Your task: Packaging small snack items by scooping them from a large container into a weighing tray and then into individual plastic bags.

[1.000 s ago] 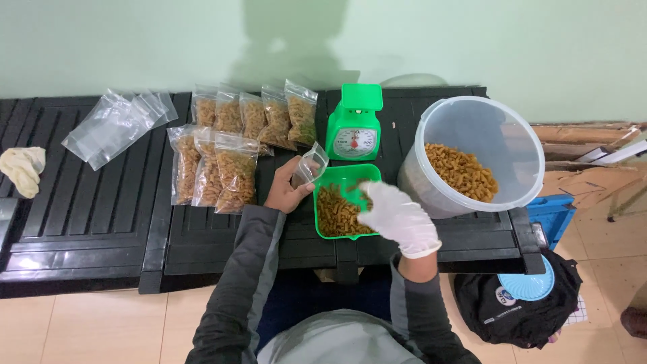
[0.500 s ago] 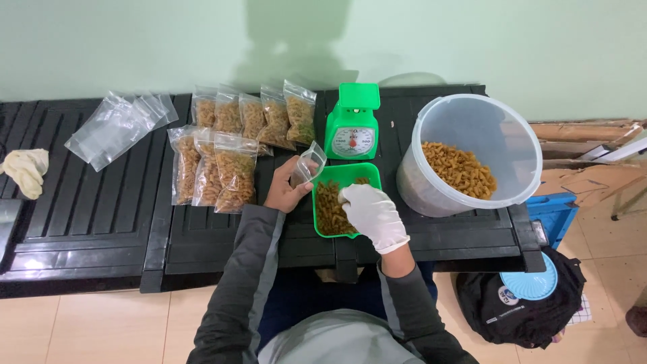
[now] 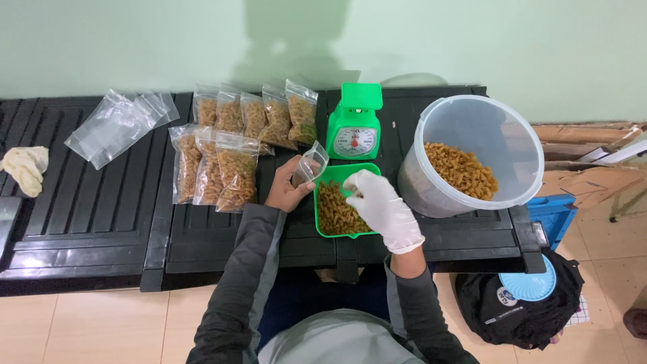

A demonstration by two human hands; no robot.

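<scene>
My left hand [image 3: 288, 191] holds a small clear zip bag [image 3: 309, 164] open beside a green tray [image 3: 339, 176] of brown snack pieces [image 3: 333, 212]. My right hand [image 3: 381, 205], in a white glove, rests in the tray with its fingers curled over the pieces; I cannot see whether it grips any. A green kitchen scale [image 3: 353, 130] stands just behind the tray. To the right stands a large clear bucket [image 3: 477, 128] partly filled with the same snack pieces [image 3: 461, 169].
Several filled snack bags [image 3: 236, 140] lie in two rows left of the scale. Empty clear bags [image 3: 118, 123] and a cream cloth [image 3: 25, 168] lie further left on the black table [image 3: 87, 222]. A black bag [image 3: 519, 300] with a blue lid sits on the floor at right.
My gloved right hand moved left and down into the tray, then shifted slightly back to the right. My left hand kept the bag in place.
</scene>
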